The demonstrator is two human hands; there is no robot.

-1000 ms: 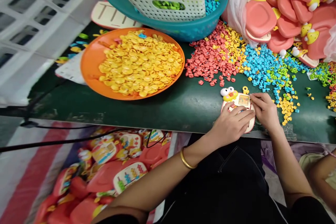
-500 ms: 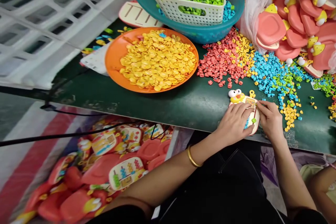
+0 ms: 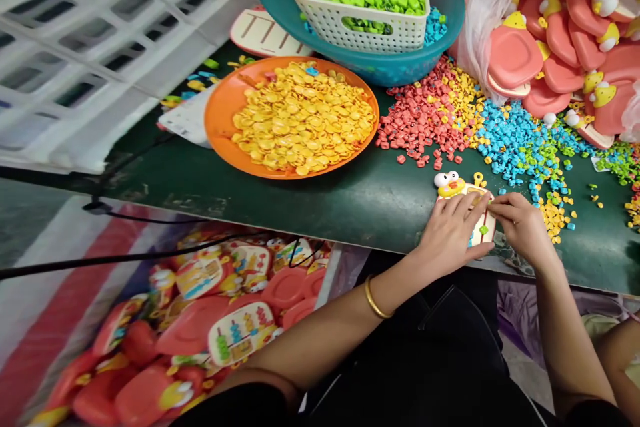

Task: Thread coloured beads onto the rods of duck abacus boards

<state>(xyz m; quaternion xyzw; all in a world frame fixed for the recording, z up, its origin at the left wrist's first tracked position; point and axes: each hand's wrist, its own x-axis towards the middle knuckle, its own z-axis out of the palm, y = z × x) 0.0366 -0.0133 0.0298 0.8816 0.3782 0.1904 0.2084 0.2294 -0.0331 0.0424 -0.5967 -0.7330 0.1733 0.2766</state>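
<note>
A cream toy board [image 3: 490, 230] with a yellow duck-like head and bulging white eyes lies on the table's near edge. My left hand [image 3: 447, 230] is laid over it, fingers across its face and thumb along the near side, gripping it in place. Beside the board's right edge, my right hand [image 3: 523, 223] is closed in a pinch, its fingertips at the upper end of a slot. Whatever sits between those fingertips is too small to make out. A green piece [image 3: 483, 229] shows in the slot, and blue pieces are partly hidden under my left hand.
Loose red pieces [image 3: 423, 117] and blue pieces [image 3: 510, 137] lie beyond the board. An orange bowl [image 3: 219, 113] holds yellow pieces. A white basket [image 3: 320, 19] of green pieces stands in a teal basin [image 3: 380, 70]. A plastic bag [image 3: 480, 27] contains red toys. A cable [image 3: 125, 257] hangs at left.
My right hand has drawn its fingers into a tighter pinch and turned slightly at the board's edge. My left hand stays on the board. The view has shifted a little.
</note>
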